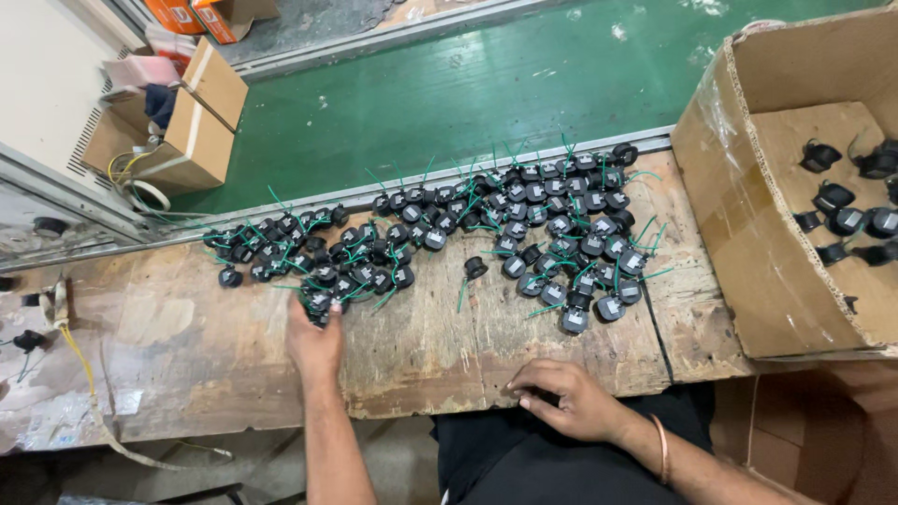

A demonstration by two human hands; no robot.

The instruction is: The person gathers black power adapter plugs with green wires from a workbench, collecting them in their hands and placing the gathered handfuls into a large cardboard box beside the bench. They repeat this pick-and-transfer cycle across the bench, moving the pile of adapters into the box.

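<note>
Two bare hands (pixel 315 341), one big brown cardboard box (pixel 748 234) holding about ten small black round parts (pixel 847 221), and far too many more (with green wires) on the wooden surface (pixel 206 374) to count.

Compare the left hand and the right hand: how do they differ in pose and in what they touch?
The left hand reaches forward into the pile of small black parts with green wires and touches them; the right hand lies flat on the bare wooden bench near its front edge, touching no part. The right wrist wears a copper-coloured bangle; the left wrist is bare. Both are bare hands over the same bench.
</note>
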